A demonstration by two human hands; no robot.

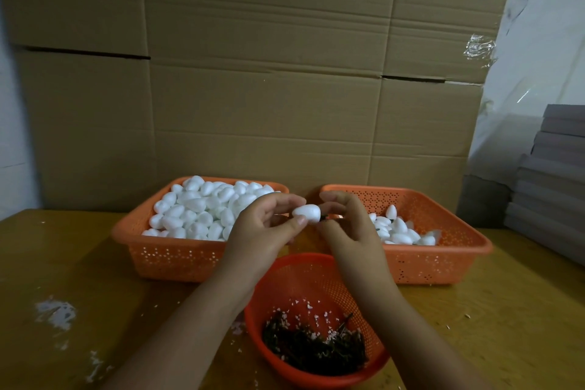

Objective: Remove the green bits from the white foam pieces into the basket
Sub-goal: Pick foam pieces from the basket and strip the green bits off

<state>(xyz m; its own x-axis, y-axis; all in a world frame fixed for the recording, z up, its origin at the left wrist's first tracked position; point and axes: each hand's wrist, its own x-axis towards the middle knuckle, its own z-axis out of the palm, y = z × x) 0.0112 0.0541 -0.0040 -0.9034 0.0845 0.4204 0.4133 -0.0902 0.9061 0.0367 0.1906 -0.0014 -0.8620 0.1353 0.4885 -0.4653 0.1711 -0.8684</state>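
My left hand [264, 228] pinches a white egg-shaped foam piece [306, 212] between thumb and fingers, held above the table between the two trays. My right hand [346, 222] pinches a small dark green bit [323, 218] sticking out of the foam piece's right end. Below my hands sits a round orange basket [304, 275] with a dark heap of green bits [313, 347] and white crumbs in its bottom.
An orange tray [177, 255] heaped with white foam pieces stands at the left. A second orange tray [443, 260] at the right holds a smaller pile. Cardboard boxes [269, 73] wall the back. Grey stacked sheets [550, 187] stand at the right. White crumbs litter the wooden table [79, 310].
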